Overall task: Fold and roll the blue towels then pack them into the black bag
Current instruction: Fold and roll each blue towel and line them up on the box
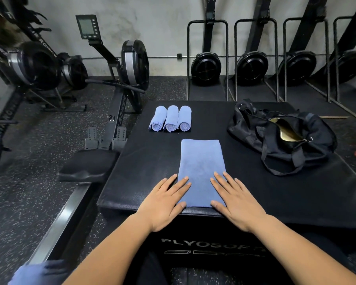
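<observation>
Fingers (181, 188) of both hands lie straight and spread, pressed flat on the near end of the folded blue towel (201, 161); neither hand grips anything. Your left hand (164, 204) covers the near left corner, partly on the towel and partly on the bare box top. Your right hand (237, 202) covers the near right corner. The towel lies as a long strip on the black box (144, 161), its near short edge at the box's front edge and its length running away from you.

Step in hand, as judged: flatten the strip, then begin the roll.

1. Press creases out from the near end toward the far end, so that no air is trapped between layers.
2. Check that the long edges are parallel; a skewed strip is likely to roll into a cone.
3. Curl the near edge over tightly, with equal pressure on each side.
4. Roll straight away from you.

Three rolled towels (170, 119) lie side by side, touching, at the far side of the box; match their tightness. The black bag (282, 138) lies open to the right, well apart from the strip. Blurred blue cloth (35, 272) shows at lower left.
</observation>
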Tool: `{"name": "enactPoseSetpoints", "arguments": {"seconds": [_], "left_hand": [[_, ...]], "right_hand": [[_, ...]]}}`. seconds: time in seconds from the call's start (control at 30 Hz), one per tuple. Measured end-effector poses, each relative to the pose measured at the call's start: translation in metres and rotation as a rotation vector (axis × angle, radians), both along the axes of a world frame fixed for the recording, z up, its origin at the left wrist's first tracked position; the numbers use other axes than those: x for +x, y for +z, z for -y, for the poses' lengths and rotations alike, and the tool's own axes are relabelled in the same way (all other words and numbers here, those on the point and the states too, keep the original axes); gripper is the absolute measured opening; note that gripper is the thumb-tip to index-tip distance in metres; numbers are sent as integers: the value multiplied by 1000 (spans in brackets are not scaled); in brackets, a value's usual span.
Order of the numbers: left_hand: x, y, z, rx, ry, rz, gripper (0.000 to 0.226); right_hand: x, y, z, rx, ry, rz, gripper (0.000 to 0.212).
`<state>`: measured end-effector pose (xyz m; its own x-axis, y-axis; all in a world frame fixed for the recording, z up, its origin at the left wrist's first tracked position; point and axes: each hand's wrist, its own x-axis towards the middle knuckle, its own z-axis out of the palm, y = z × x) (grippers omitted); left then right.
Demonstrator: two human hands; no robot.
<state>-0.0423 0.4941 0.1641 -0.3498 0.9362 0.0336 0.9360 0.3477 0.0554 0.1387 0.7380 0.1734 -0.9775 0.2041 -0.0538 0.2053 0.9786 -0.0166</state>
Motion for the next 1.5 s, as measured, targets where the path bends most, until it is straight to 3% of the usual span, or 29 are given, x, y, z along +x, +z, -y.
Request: {"name": "enactPoseSetpoints", "arguments": {"seconds": [0.3,0.77,1.0,1.2,1.33,1.5], "left_hand": [[27,-3,22,160,17,62,67],[56,5,34,497,72,157,25],[56,7,36,520,167,222,14],[53,12,33,568,320,388,16],[51,11,26,606,366,486,10],[48,8,19,614,369,418,8]], "right_hand": [[63,-14,-3,75,57,-152,71],[69,-15,18,4,106,-646,25],[65,-15,21,-26,19,-622,8],[55,-16,20,-298,-155,-584,11],[46,-14,21,-358,-256,-565,9],[39,-10,27,-437,-403,-599,21]]}}
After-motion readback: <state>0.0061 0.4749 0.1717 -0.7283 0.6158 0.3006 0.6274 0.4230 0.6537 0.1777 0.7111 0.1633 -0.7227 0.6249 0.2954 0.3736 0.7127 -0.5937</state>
